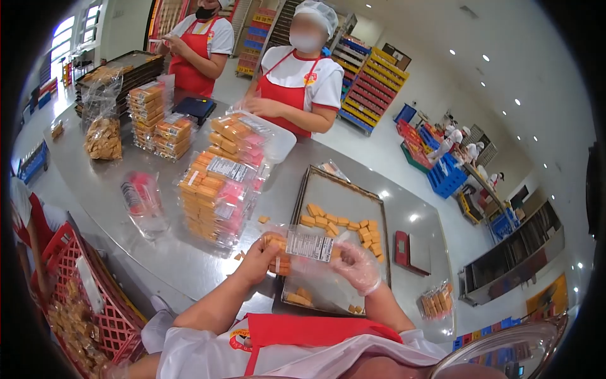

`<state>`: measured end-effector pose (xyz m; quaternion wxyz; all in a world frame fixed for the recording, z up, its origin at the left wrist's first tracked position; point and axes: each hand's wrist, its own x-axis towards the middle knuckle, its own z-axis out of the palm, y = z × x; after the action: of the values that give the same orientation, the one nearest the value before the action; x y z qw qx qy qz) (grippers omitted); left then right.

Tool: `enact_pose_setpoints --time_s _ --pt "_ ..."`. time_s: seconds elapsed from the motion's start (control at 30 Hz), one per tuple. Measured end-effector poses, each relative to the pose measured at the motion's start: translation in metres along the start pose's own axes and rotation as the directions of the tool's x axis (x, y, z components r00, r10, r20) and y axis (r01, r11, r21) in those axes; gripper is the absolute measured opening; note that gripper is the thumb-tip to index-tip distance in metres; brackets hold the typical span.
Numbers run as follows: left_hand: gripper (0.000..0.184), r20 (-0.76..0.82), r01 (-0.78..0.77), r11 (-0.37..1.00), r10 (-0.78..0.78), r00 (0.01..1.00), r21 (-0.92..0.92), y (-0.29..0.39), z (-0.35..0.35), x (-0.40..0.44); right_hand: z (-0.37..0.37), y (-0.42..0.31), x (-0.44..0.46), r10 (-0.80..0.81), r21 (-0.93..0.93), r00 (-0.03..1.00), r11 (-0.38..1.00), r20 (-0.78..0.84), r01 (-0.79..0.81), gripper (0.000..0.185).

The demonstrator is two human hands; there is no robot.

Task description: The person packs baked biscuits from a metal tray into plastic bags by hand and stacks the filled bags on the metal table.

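Observation:
Between my two hands is a clear plastic pack [309, 246] of orange-brown biscuit pieces, with a white printed label facing up. My left hand [257, 260], which looks bare, is closed on its left end. My right hand [357, 268], in a clear plastic glove, grips the right end. Beneath the pack lies a dark-rimmed baking tray [348, 197] with loose biscuit pieces [371, 237] in its middle and right part, and a few more near its front edge. Just left of my hands rises a stack of filled, labelled packs [205, 196].
A flat scale [413, 254] sits right of the tray, near another filled pack [437, 302]. Empty-looking plastic bags [142, 199] lie left of the stack. A red crate [95, 303] stands at lower left. Two co-workers in red aprons [287, 95] stand across the steel table [413, 211].

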<state>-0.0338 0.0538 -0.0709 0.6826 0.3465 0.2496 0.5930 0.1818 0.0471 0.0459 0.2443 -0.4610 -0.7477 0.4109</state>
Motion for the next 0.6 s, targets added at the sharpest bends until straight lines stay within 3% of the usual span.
enact_pose_setpoints --time_s 0.03,0.07,0.13,0.17,0.23,0.27,0.37,0.47,0.6 --pt "0.022 0.015 0.003 0.999 -0.002 1.0 -0.036 -0.002 -0.002 0.001 0.0 -0.01 -0.002 0.04 -0.177 0.999 0.984 0.022 -0.036 0.03" --pt "0.023 0.028 0.01 0.997 -0.008 1.0 -0.071 -0.003 -0.004 0.002 0.002 -0.005 0.001 0.012 -0.117 0.99 0.993 0.143 0.005 0.029" --pt "0.024 0.094 -0.046 0.962 0.022 0.995 0.267 0.002 -0.002 -0.001 0.007 0.019 0.006 -0.061 0.02 0.927 0.998 0.37 0.058 0.027" --pt "0.024 0.131 -0.08 0.901 0.026 0.991 0.426 0.003 -0.001 -0.001 0.006 0.029 0.007 0.068 0.022 0.921 0.996 0.384 -0.083 0.033" --pt "0.025 0.194 -0.184 0.907 0.117 0.974 0.379 -0.002 0.0 -0.003 0.008 0.02 0.001 0.085 0.327 0.963 0.93 0.255 -0.169 0.032" --pt "0.025 0.225 -0.236 0.906 0.162 0.961 0.353 -0.004 0.001 -0.004 0.009 0.017 -0.002 0.109 0.472 0.975 0.861 0.192 -0.189 0.032" --pt "0.026 0.209 -0.054 0.991 0.027 0.978 0.124 -0.004 0.001 -0.008 0.021 0.025 -0.009 -0.146 0.907 0.98 0.417 0.132 -0.06 0.037" --pt "0.027 0.247 -0.015 0.976 -0.041 0.968 0.218 -0.002 -0.002 -0.008 0.029 0.025 -0.016 -0.017 0.977 0.99 0.166 0.139 -0.135 0.038" --pt "0.027 0.247 0.004 0.989 -0.041 0.968 0.15 -0.002 0.006 -0.012 0.03 0.031 -0.017 0.031 0.98 0.979 0.0 0.201 -0.201 0.037"
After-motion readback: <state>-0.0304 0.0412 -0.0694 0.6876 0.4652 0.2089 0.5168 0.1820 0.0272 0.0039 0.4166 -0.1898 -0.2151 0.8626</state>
